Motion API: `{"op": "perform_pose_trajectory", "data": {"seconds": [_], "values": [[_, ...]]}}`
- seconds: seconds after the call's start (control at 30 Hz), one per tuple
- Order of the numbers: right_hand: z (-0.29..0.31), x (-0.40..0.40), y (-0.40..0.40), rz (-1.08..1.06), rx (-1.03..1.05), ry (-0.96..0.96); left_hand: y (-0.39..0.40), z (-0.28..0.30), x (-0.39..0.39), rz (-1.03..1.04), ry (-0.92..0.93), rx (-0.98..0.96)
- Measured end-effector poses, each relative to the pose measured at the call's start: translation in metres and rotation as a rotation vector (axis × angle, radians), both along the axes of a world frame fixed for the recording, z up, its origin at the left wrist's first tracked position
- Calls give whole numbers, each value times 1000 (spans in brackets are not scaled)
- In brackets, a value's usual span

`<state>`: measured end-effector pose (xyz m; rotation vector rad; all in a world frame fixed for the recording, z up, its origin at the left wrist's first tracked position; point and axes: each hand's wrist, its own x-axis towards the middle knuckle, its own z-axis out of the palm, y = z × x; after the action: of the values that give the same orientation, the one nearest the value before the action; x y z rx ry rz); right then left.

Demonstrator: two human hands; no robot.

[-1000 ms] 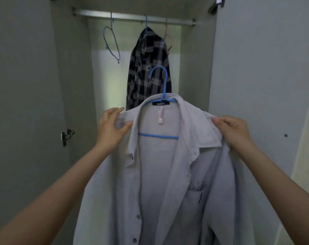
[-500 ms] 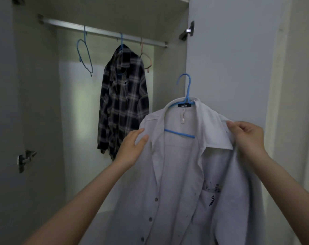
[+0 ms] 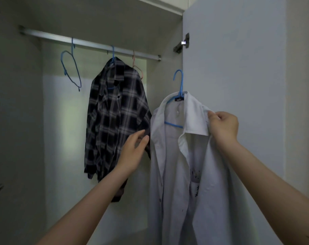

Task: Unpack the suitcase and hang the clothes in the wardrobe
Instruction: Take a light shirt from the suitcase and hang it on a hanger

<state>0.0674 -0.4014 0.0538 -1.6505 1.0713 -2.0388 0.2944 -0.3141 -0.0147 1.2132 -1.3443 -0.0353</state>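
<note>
A pale shirt (image 3: 183, 156) on a blue hanger (image 3: 179, 96) was held up in front of an open wardrobe, just beside its right door (image 3: 238, 68). The right hand (image 3: 222, 127) alone carried it, pinching the shirt's shoulder and collar; whether the hanger arm was inside that grip could not be told. The left hand (image 3: 134, 149) hovered just left of the shirt, fingers relaxed and holding nothing, in front of the plaid shirt's (image 3: 114, 121) sleeve.

The likely risk was the shirt slipping off the hanger, since its left shoulder hung unsupported and it was held by cloth on one side. The hook sat well below the rail (image 3: 90, 44) and to its right, so it had to be lifted and swung in. It could snag the plaid shirt or the pink hanger (image 3: 137, 68) on the way. An empty blue hanger (image 3: 70, 69) hung further left on the rail.
</note>
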Motion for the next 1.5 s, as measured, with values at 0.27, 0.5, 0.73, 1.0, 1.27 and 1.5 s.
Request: {"op": "perform_pose_trajectory", "data": {"seconds": [0.27, 0.5, 0.73, 1.0, 1.27, 1.5], "values": [[51, 35, -78, -126, -83, 17, -90, 22, 37, 41, -107, -25], [103, 90, -144, -136, -80, 72, -180, 69, 47, 16, -106, -38], [151, 146, -202, -57, -111, 25, -235, 86, 78, 12, -74, -72], [193, 201, -253, -20, -105, -12, -251, 80, 133, 94, -100, -105], [227, 237, -291, 25, -77, 6, -255, 82, 182, 147, -234, -112], [215, 246, -312, 5, -2, 55, -255, 72, 200, 206, -327, -78]]}}
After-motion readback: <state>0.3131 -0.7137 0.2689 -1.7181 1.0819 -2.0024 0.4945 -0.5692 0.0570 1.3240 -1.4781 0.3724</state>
